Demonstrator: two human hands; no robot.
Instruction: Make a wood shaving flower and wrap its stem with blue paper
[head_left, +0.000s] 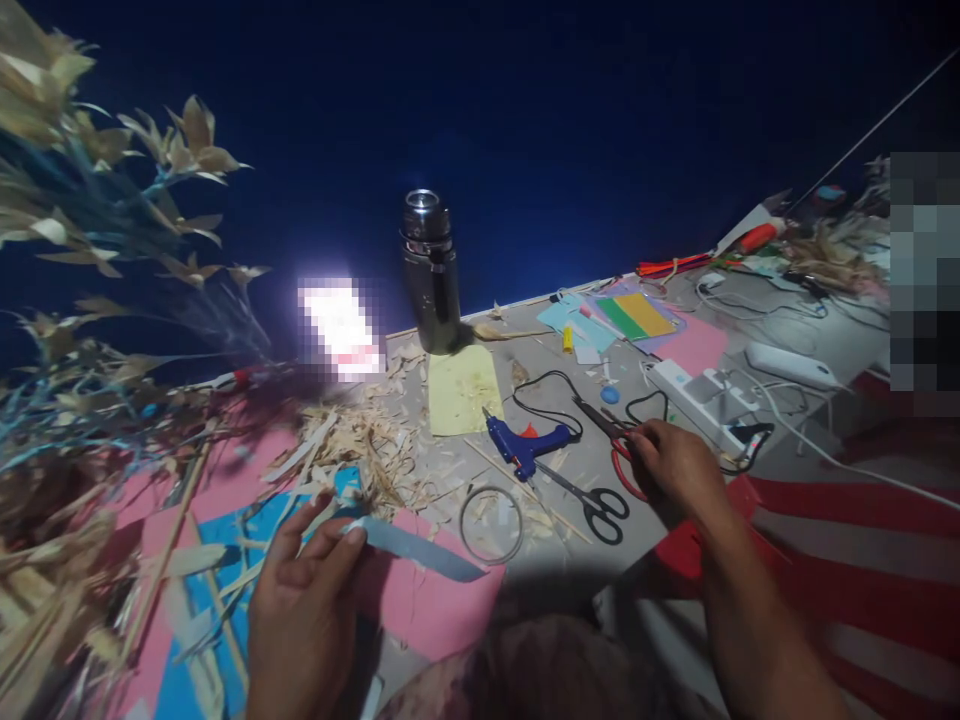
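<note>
My left hand [311, 590] pinches one end of a flat grey-blue strip [424, 550] between thumb and fingers. The strip's pointed end reaches right, over pink paper [427, 610]. At the right, my right hand [675, 465] has its fingers closed at the handles of a pair of red-handled scissors [621, 450], whose dark blades point away to the upper left. Between the hands lie a blue glue gun [529, 445], black-handled scissors [604, 512] and a ring-shaped roll [461, 525]. A yellow sheet [465, 385] is beyond the glue gun.
A dark metal thermos [431, 280] stands at the back edge near a bright blurred-out patch. Dried husk scraps [375, 435] and a flower-like branch arrangement [172, 160] crowd the left. A white power strip [697, 400], cables and coloured sheets [637, 315] lie right, above a red stool [847, 560].
</note>
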